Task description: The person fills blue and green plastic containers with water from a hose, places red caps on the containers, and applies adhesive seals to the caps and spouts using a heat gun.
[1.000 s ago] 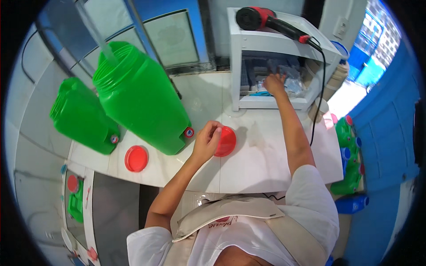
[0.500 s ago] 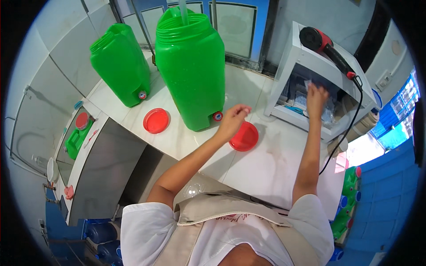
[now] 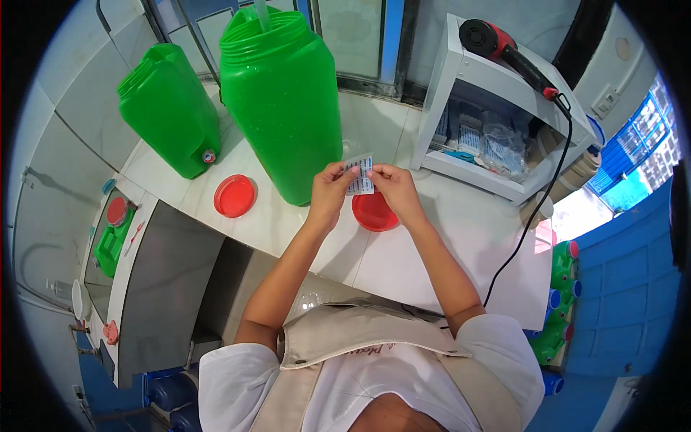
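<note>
A small white sheet with rows of blue print (image 3: 360, 183) is held upright between my two hands. My left hand (image 3: 327, 193) pinches its left edge, and my right hand (image 3: 398, 191) grips the right edge with thumb and fingers. Just below them lies a red screw lid (image 3: 374, 214), partly covered by my hands. Close behind my left hand stands a large green jerrycan (image 3: 282, 108), uncapped, with a clear tube in its mouth. Its spigot is hidden by my hands. Further left are a second uncapped green jerrycan (image 3: 171, 115) and another red lid (image 3: 235, 196).
To the right, an open-fronted white cabinet (image 3: 471, 178) holds plastic bags, printed packs and blue-handled scissors (image 3: 459, 155). A red and black heat gun (image 3: 504, 52) rests on top, its black cord (image 3: 520, 248) hanging across the counter's right side. Filled-looking green containers (image 3: 556, 338) stand at lower right.
My right hand has come out of the cabinet to meet my left hand in front of the large jerrycan. The printed sheet is now between them. The whole view has shifted slightly.
</note>
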A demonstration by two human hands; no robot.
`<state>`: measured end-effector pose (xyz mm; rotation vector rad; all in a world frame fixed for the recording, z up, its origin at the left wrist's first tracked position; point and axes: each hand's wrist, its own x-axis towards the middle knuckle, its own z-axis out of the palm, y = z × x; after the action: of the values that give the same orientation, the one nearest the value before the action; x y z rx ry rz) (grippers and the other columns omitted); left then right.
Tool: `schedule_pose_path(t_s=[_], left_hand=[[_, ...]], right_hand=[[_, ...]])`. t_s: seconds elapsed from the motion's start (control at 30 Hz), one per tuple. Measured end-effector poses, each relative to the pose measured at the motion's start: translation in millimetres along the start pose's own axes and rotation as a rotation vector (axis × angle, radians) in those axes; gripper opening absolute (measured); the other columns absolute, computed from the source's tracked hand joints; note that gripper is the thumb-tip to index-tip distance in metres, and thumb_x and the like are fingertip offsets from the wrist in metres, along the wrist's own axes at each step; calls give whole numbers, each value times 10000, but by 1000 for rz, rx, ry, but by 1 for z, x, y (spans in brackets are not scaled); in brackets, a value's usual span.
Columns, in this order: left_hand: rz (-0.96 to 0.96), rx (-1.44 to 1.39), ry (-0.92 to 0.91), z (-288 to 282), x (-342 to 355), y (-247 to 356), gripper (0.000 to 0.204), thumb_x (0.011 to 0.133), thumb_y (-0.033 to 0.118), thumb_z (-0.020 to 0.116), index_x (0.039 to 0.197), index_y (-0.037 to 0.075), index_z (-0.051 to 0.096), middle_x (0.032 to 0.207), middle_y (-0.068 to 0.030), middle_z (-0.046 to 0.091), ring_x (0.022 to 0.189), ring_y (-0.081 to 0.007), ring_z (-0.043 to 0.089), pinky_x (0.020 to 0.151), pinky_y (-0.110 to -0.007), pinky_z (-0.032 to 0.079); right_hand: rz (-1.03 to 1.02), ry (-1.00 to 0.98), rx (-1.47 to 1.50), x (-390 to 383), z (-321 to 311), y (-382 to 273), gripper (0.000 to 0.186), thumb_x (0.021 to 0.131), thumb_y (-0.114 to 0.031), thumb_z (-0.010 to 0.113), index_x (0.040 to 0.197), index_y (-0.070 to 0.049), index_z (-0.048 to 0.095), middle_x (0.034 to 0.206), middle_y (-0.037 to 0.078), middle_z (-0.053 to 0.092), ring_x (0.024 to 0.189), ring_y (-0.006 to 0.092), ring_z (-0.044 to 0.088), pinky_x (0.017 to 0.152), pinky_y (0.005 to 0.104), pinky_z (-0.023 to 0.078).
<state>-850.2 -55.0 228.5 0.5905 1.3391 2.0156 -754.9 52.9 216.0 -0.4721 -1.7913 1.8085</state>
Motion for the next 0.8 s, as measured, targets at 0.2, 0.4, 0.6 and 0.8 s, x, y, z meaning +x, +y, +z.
schedule_pose_path(t_s=[0.2,0.4,0.6,0.8], left_hand=[[-57,-48,133,-31,-14,-29,117,826,92,627,780,44,531,754,-33,593,670,-80,554,637,-250,487],[-47,101,186,-62,-27,-49,143,821,90,631,718,49,540,725,-18,590,636,-81,557,613,-234,486],[-131,12,148,-75,-38,-53,122,803,59,637,707,50,562,713,-2,583,654,-76,538,630,-218,451],[87,236,218,-81,-34,-58,102,801,80,636,790,-5,581,823,-77,591,691,-142,562,636,-273,458]], right_hand=[[-33,30,-113,-4,17,25,138,831,-95,602,851,41,596,724,13,594,645,57,515,578,204,412],[183,-117,8,-13,22,37,138,833,-95,598,850,42,596,717,39,598,643,72,533,593,221,433],[103,-145,-224,-11,12,64,119,842,-98,571,799,8,605,713,20,595,614,71,519,577,205,419],[21,-68,-414,12,-17,-17,187,824,-185,585,841,-8,642,810,90,652,734,157,593,665,297,463]])
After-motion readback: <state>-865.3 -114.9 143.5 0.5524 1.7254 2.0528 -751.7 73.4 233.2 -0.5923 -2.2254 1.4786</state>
